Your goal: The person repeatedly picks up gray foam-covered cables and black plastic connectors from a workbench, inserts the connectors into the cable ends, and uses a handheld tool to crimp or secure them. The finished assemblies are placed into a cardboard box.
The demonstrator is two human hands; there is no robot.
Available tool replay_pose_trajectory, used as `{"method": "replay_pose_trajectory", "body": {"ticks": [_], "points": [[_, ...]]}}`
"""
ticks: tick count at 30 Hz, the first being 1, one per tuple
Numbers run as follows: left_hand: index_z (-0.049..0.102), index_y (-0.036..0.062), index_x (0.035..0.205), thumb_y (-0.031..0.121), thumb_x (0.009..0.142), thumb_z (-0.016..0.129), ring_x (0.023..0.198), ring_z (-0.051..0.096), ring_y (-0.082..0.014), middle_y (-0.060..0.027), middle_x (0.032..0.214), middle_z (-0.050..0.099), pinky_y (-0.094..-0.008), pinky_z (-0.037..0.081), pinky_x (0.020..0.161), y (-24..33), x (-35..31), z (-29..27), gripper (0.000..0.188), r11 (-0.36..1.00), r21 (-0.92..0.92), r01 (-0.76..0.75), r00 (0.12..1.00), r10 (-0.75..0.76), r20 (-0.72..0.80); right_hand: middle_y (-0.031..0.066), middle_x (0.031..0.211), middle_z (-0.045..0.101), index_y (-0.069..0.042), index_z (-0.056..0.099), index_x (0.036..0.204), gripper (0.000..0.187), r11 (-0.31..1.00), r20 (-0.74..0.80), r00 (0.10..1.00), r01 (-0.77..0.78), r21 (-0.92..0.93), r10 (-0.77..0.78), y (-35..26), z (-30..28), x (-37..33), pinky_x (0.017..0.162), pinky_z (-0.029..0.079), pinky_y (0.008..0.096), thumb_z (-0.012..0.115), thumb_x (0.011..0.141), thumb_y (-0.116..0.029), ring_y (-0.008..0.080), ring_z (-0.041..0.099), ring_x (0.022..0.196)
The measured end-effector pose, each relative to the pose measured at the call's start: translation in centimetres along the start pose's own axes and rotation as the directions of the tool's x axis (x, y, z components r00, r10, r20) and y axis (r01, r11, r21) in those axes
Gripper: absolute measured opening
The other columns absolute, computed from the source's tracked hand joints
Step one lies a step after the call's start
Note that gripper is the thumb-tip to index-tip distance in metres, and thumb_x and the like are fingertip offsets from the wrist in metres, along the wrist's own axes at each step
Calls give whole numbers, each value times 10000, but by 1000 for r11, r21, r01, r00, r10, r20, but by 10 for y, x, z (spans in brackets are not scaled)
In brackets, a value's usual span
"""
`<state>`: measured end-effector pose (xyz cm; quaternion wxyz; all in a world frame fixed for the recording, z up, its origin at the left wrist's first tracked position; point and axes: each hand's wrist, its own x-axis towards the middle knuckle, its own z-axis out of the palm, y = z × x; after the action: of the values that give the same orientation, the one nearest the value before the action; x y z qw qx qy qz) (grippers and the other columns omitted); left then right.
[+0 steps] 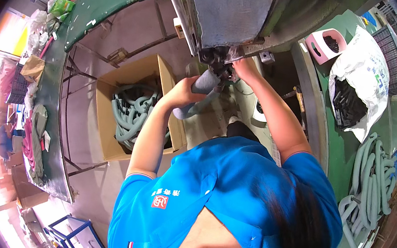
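Note:
My left hand (183, 94) is wrapped round a thick grey foam-like tube (205, 82), just below the machine's working head (214, 57). The tube's upper end reaches up to that head, and a bent grey-green length (191, 109) runs beside it under my hand. My right hand (246, 70) is raised to the right side of the same head, fingers bent inward. Its fingertips are partly hidden by dark machine parts, so what they pinch cannot be made out. The machine's large metal body (230, 15) stands directly ahead.
To the left, a cardboard box (99, 122) holds several curved grey-green tubes. On the right-hand green bench (338, 162) are a pink bin (315, 45) of small black parts, a white sack (368, 70) of black pieces, and more grey-green tubes (371, 180). A long table (58, 88) stands further left.

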<state>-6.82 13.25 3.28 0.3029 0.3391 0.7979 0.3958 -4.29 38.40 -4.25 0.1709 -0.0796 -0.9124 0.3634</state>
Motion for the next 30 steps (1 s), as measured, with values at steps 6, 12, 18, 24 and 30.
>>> {"method": "replay_pose_trajectory", "body": {"ticks": [6, 12, 18, 24, 30], "points": [[586, -13, 1108, 194, 686, 731, 784, 593, -147, -76, 864, 641, -318, 477, 758, 14, 0, -10, 492, 999, -34, -8, 1000, 9, 22, 268, 1195, 533, -60, 403, 1284, 393, 997, 70, 995, 70, -16, -69, -1, -14, 7, 831, 484, 470, 403, 944, -257, 432, 578, 979], [535, -26, 1180, 168, 660, 718, 795, 641, -293, -183, 866, 647, -369, 495, 738, 28, -20, -20, 584, 985, 137, -104, 989, 117, -92, 165, 781, 601, 11, 565, 854, 328, 946, 104, 974, -219, 238, 199, -30, -27, -4, 663, 448, 424, 451, 946, -282, 296, 572, 713], [576, 27, 1051, 29, 635, 643, 752, 638, -282, -168, 806, 641, -338, 488, 714, 32, -98, -41, 421, 945, 327, -12, 974, 86, -211, 42, 580, 492, -35, 535, 708, 528, 864, 426, 905, -227, 449, 17, -96, -46, -77, 550, 400, 329, 379, 983, -457, 166, 510, 575], [570, 37, 983, 29, 666, 610, 648, 604, -248, -143, 720, 594, -306, 472, 651, 39, -185, -92, 320, 875, 363, 319, 797, -41, -602, 164, 793, 651, -70, 613, 895, 252, 987, 91, 983, -158, -21, 159, -13, -10, -31, 715, 497, 458, 489, 917, -289, 372, 634, 790], [460, 92, 1273, 108, 671, 704, 1031, 543, -346, -175, 1114, 558, -407, 446, 897, -84, -178, -50, 650, 523, 609, 596, 757, -112, -644, 237, 1159, 574, -76, 514, 1216, 406, 907, 183, 953, -156, -391, 243, 61, 56, 24, 843, 476, 461, 506, 886, -311, 399, 568, 1036]]}}
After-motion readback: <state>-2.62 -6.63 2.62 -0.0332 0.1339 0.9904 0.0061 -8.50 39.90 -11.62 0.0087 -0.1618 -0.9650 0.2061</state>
